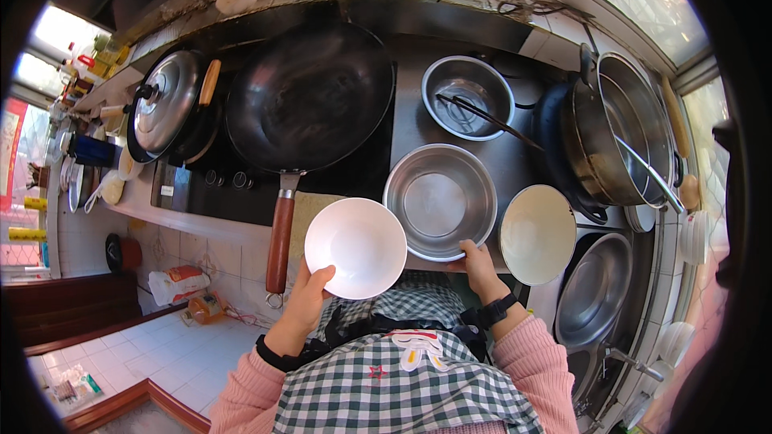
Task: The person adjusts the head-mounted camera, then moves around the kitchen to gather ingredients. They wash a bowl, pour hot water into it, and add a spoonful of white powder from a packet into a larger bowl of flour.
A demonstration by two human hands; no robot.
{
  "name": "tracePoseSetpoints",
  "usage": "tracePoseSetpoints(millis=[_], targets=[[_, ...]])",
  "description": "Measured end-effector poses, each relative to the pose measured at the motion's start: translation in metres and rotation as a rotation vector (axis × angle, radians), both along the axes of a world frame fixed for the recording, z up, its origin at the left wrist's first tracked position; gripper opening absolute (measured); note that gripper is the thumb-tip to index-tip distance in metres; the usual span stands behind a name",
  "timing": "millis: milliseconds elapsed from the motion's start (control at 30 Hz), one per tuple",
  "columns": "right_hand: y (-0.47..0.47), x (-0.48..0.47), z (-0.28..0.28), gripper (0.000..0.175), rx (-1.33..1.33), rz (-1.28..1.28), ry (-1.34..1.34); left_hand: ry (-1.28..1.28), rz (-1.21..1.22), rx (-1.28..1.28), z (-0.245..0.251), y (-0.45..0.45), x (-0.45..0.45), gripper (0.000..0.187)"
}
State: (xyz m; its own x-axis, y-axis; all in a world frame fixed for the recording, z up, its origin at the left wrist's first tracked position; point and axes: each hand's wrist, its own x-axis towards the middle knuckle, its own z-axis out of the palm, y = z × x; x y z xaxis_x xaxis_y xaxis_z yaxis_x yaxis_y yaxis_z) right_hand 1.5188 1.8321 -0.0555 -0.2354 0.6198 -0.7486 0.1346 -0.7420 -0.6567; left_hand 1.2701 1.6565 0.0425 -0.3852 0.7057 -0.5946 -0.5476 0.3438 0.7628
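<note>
My left hand grips a white bowl by its near left rim, thumb over the edge; the bowl looks empty. With my right hand I pinch the near rim of a stainless steel basin on the metal counter. Behind it stands a smaller steel basin with dark chopsticks resting across it. A cream-coloured enamel bowl lies just right of my right hand. A large black wok with a wooden handle sits on the cooktop, the handle end left of the white bowl.
Far left on the cooktop is a lidded pan. At the right are a large steel pot with a ladle, a steel basin at the sink and a faucet. A folded cloth lies beside the wok handle.
</note>
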Motion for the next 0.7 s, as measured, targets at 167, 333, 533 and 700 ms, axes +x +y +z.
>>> tracePoseSetpoints(millis=[167,333,533,700], targets=[[-0.003,-0.005,0.009,0.029,0.078,-0.018,-0.007,0.044,0.034,-0.025,-0.009,-0.006,-0.005,0.060],[-0.003,-0.003,0.048,0.028,0.157,-0.087,-0.023,0.094,0.049,-0.037,-0.005,-0.001,-0.007,0.061],[0.010,0.009,0.111,0.031,0.274,0.003,-0.101,0.079,-0.049,0.000,-0.003,0.015,-0.009,0.061],[0.015,0.021,0.145,0.029,0.330,0.026,-0.146,-0.094,-0.120,0.024,-0.011,0.031,-0.008,0.063]])
